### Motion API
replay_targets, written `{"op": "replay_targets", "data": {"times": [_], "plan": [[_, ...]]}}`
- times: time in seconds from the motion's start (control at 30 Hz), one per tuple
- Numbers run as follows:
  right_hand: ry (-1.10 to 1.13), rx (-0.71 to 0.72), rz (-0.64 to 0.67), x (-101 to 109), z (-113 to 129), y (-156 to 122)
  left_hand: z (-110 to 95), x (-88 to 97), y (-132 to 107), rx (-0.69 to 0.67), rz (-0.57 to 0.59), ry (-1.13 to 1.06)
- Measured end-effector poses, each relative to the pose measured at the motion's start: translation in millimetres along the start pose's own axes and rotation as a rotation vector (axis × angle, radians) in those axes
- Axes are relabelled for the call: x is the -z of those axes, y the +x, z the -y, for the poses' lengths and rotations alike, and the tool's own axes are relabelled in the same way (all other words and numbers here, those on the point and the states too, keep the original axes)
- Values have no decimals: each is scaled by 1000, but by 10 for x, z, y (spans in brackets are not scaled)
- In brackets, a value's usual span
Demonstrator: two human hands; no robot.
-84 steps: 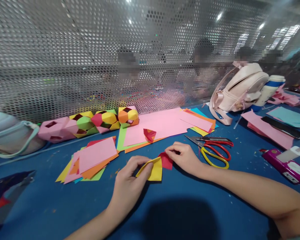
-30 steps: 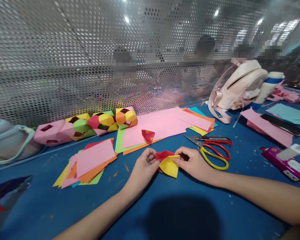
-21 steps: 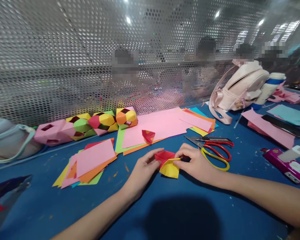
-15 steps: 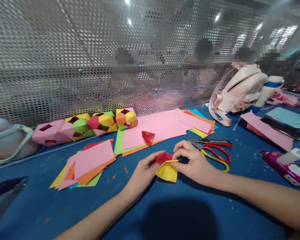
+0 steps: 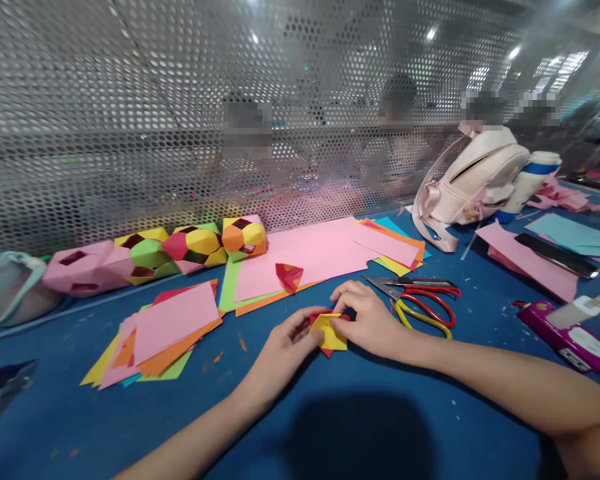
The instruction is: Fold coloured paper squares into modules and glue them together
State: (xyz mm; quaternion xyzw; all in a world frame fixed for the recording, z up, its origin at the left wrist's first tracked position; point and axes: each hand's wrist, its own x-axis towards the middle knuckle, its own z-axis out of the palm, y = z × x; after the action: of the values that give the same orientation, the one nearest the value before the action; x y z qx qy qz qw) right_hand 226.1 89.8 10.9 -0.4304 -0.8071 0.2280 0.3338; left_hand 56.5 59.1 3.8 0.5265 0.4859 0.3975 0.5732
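A small folded paper piece [image 5: 330, 331], yellow over red, lies on the blue table [image 5: 360, 427] between both hands. My left hand [image 5: 283, 350] pinches its left edge with thumb and fingertips. My right hand [image 5: 367, 320] presses down on its right side, fingers curled over it. A second folded red and orange piece [image 5: 287, 275] rests on the pink sheets just beyond.
Red and yellow scissors [image 5: 420, 303] lie right of my right hand. Stacks of coloured paper [image 5: 165, 330] sit at left and pink sheets [image 5: 320, 250] behind. Folded paper balls [image 5: 195, 243] line the perforated metal screen [image 5: 180, 120]. A pink backpack [image 5: 475, 177], a bottle [image 5: 533, 177] and a magenta device [image 5: 565, 333] stand at right.
The yellow sheet has been folded over the red piece into a smaller, flatter shape. Both hands have closed in on it and now press it onto the table.
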Motion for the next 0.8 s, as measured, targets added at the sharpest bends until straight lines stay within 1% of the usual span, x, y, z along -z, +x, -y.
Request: {"op": "replay_targets", "data": {"times": [0.13,0.23,0.3,0.37,0.43,0.63,0.8], "plan": [[44,1,-22,-34,22,-21,36,-25,-8,-98,-105,116],[114,30,-51,-77,18,-52,52,-30,-11,-92,-185,176],[185,-7,-55,-111,4,-74,48,-32,-18,-85,-210,200],[233,-42,-26,-141,-13,-87,36,-37,-29,-92,-222,212],[246,-30,-6,-159,-28,-89,22,-44,-43,-94,-231,210],[228,-6,-51,-159,-30,-72,-1,-69,-59,-30,-175,107],[243,1,-44,-158,-4,-78,51,-50,-28,-46,-198,94]]}}
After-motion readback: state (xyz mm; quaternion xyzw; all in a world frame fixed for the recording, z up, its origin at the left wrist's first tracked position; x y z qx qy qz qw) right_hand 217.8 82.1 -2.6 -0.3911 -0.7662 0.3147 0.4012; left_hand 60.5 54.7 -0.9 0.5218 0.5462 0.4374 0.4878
